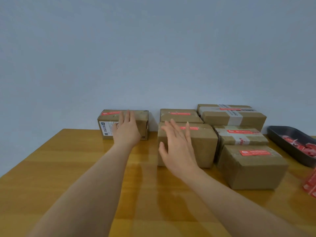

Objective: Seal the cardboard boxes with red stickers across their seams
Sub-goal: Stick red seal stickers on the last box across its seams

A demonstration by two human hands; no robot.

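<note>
1. the glossy yellow-brown wooden table (68, 177) ends at its far edge against a plain pale blue-grey wall (153, 48); its left edge slants away toward that wall. the near and left parts of the tabletop hold only the two forearms.
2. the landmark is the brown cardboard box with a white shipping label (143, 124) on its front, standing alone at the far edge against the wall, a red sticker (111, 113) on its top.
3. right of that box, across a gap, five more brown cardboard boxes crowd together in rows; each shows a red sticker on top. the nearest-left of them, a plain brown cardboard box (203, 142), sits just right of the gap.
4. further right again, at the frame's side, a black shallow tray (277, 134) holds red pieces, and a few red stickers (310, 185) show at the edge nearer the person.
5. the left hand (126, 132) is flat with fingers straight and together, in front of the labelled box's face and top edge; whether it touches cannot be told.
6. the right hand (176, 144) is spread, fingers straight, thumb apart, over the plain box's near-left corner; it grips nothing, and contact is unclear.
</note>
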